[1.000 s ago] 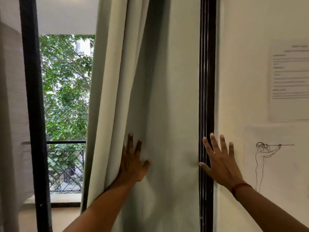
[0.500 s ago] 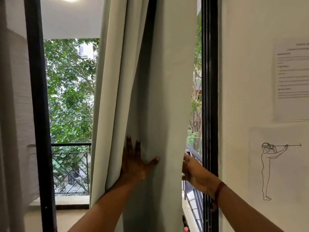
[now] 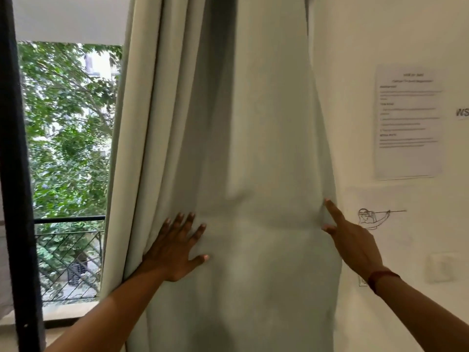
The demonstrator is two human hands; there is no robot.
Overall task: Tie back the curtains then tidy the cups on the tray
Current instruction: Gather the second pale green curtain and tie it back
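Observation:
A pale grey-green curtain hangs in front of me, gathered into folds and covering the window's right side up to the wall. My left hand lies flat on the curtain's front near its left folds, fingers spread. My right hand is at the curtain's right edge, forefinger and thumb out, with the other fingers tucked behind the fabric edge. A red thread band sits on the right wrist. No tie-back, cups or tray are in view.
A black window frame post stands at the left, with a balcony railing and trees beyond. On the white wall to the right hang a printed sheet, a line drawing and a wall switch.
The right hand went from the frame to the curtain's right edge and carried it rightward, so the curtain now covers the black frame. The left hand stayed flat on the fabric.

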